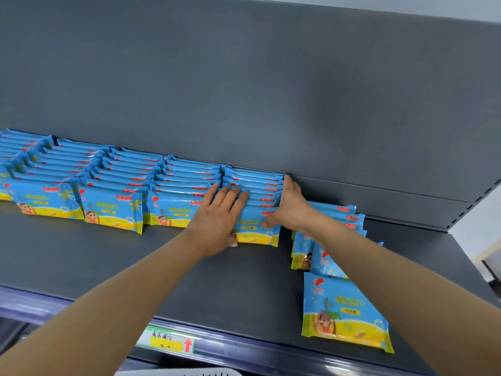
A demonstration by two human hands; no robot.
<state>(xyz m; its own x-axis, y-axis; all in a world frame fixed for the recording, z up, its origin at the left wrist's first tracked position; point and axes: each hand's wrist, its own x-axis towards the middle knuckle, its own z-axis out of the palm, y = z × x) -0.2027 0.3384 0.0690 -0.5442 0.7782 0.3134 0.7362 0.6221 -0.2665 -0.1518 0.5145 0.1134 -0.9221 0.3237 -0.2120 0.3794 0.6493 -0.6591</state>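
We see the packs [254,234] in bright blue film w/ a yellow band along the bottom, yellowish lettering, a small yellow oval w/ dark print, and a thin red tab near each top edge. The lone pack [344,313] at front right has the same print: blue, red blob logo top left, cartoon figure w/ brown hair, green palm leaves over yellow ground. The shelf [189,272] is plain dark grey and the back panel [244,90] a lighter matte grey, no pattern. The price tag [169,338] is yellow w/ green edge, dark handwriting and a red arrow [188,345]. The rail [32,299] looks bluish-purple.
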